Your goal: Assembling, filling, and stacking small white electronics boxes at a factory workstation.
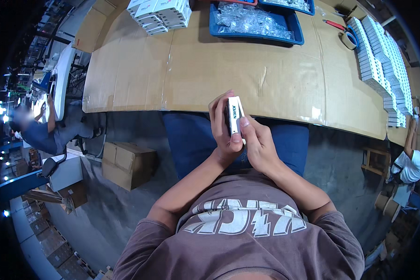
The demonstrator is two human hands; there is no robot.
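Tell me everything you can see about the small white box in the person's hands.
The small white box is a slim, flat rectangular carton, apparently cardboard, with dark print on its narrow face. It looks closed and is held on edge, its long side running away from the person, just at the near edge of the cardboard-covered table, above the lap. The left hand wraps its left side, and the right hand presses a thumb on its near end.
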